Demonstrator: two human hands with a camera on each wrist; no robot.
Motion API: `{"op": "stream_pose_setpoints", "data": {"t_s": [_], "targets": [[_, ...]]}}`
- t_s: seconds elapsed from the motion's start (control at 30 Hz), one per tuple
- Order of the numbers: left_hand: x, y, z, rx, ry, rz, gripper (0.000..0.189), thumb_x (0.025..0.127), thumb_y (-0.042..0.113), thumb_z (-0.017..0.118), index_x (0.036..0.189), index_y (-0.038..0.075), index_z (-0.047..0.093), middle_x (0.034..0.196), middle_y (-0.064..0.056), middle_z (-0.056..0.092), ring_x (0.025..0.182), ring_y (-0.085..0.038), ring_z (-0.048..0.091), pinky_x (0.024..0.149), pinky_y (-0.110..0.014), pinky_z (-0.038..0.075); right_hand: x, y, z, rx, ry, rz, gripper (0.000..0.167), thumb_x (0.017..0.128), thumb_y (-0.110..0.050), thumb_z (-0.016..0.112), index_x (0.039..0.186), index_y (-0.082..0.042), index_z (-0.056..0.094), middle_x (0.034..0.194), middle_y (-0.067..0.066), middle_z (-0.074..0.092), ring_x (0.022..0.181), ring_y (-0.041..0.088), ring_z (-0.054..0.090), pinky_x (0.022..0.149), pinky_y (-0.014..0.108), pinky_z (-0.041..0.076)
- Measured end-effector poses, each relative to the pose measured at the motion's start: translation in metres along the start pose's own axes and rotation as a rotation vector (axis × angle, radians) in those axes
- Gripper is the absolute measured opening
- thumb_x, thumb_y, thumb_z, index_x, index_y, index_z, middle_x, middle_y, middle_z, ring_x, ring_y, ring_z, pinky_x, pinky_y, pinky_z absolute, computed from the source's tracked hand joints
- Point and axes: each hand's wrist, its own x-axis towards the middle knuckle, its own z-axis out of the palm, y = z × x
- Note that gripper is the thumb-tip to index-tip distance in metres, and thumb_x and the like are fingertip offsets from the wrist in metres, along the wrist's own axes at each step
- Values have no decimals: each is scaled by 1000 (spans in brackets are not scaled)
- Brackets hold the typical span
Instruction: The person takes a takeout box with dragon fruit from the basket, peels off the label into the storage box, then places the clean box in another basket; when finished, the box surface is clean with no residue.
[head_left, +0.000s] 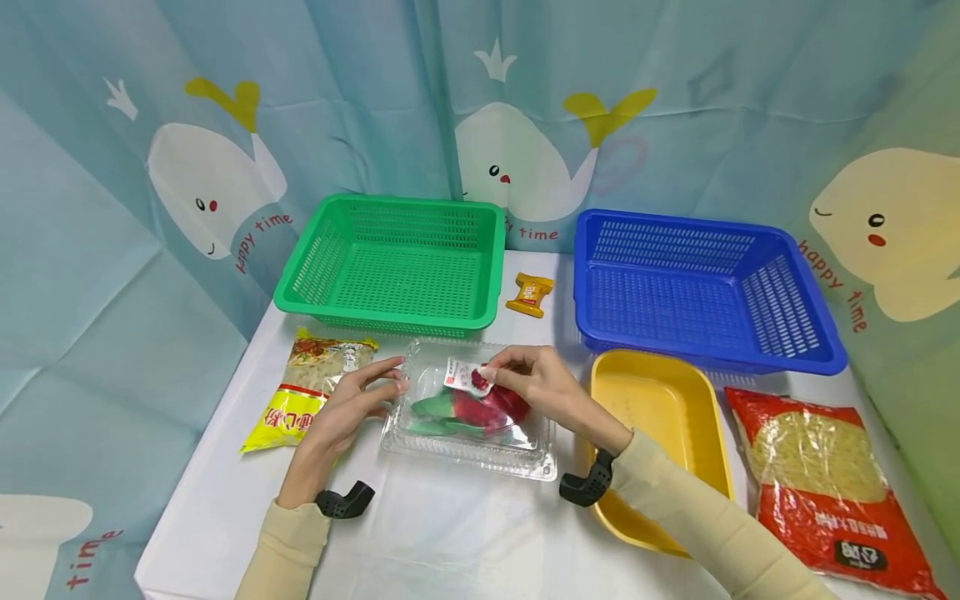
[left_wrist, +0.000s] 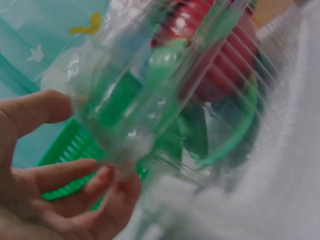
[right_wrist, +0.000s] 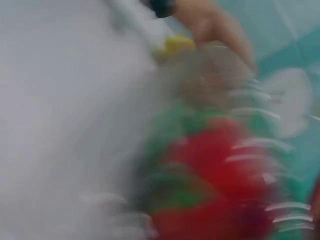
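A clear plastic clamshell box [head_left: 470, 454] lies on the table with red and green contents [left_wrist: 200, 55], whose kind I cannot make out through the plastic. My left hand [head_left: 347, 410] grips its left edge, the fingertips curled against the rim in the left wrist view. Over the lid, my right hand [head_left: 542, 388] pinches a small white card or label [head_left: 462, 375] with printing and a dark red picture. Whether that label is stuck to the lid is unclear. The right wrist view is badly blurred.
Behind the box stand a green basket [head_left: 390, 323] and a blue basket [head_left: 705, 354], with a small yellow-wrapped snack [head_left: 530, 295] between them. A yellow bag [head_left: 288, 408] lies left; a yellow tray [head_left: 652, 400] and a red bag of yellowish food [head_left: 832, 475] lie right.
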Motion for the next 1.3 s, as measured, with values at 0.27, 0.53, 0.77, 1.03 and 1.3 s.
{"op": "stream_pose_setpoints", "data": {"t_s": [0.27,0.53,0.77,1.03,1.3], "targets": [[-3,1,0,25,-5,-7,59,99,14,67,153,3,47,135,-22,50,84,-10,59,69,-24,55,-6,-1,-23,84,50,21,18,95,-17,76,103,-1,77,97,5,77,96,34,72,93,39,59],[-3,3,-1,24,-16,-9,60,99,16,68,153,2,46,132,-21,52,87,-11,59,70,-25,55,-8,-5,-36,29,63,28,19,95,-22,76,105,-6,77,99,7,75,94,35,68,86,38,58],[-3,3,-2,31,-21,-4,61,98,15,68,153,2,46,130,-19,54,90,-14,60,72,-26,56,-11,-14,-63,-31,90,43,23,96,-28,76,106,-8,76,99,7,76,89,23,68,78,28,55],[-6,3,-2,53,-16,-3,60,98,15,68,153,4,46,132,-19,54,93,-18,60,73,-27,56,-15,-31,-105,-137,146,106,34,97,-41,72,111,-10,75,98,2,74,90,21,64,68,25,51],[-8,1,-1,39,-18,2,59,98,15,68,152,4,47,133,-21,53,88,-15,61,71,-28,56,-14,-42,-154,-203,216,159,43,97,-48,69,119,-11,73,106,-7,73,102,24,61,92,32,49]]}}
